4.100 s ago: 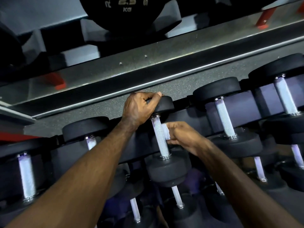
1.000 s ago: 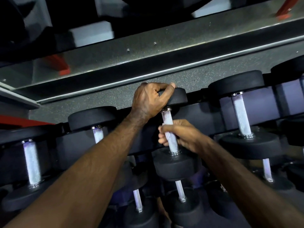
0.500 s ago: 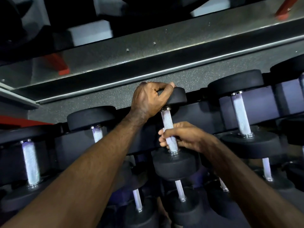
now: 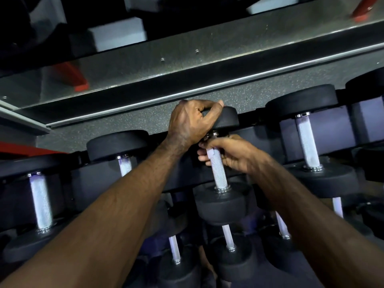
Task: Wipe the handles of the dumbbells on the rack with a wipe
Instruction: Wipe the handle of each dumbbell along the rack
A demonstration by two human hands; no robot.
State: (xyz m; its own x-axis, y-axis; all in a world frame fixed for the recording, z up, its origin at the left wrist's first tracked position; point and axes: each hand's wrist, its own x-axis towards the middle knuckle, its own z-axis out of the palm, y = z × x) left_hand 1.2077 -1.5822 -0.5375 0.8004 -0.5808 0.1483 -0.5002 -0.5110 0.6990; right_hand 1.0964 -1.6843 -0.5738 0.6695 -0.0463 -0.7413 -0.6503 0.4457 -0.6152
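A black dumbbell with a knurled silver handle (image 4: 218, 173) lies on the top row of the dark rack (image 4: 99, 183). My left hand (image 4: 192, 121) grips its far head (image 4: 228, 119) from above. My right hand (image 4: 228, 153) is wrapped round the upper end of the handle, just under that head, with a white wipe (image 4: 209, 153) pinched against the metal. The near head (image 4: 222, 206) sits below my hands. Most of the wipe is hidden under my fingers.
More dumbbells lie on the rack: two to the left (image 4: 124, 165) (image 4: 40, 202), one to the right (image 4: 307, 142), several on lower rows (image 4: 228, 238). Speckled grey floor (image 4: 116, 127) and a mirror base strip (image 4: 187, 67) lie behind the rack.
My right hand has slid up the handle with the wipe, from just above the near head to just under the far head. My left hand keeps its grip on the far head.
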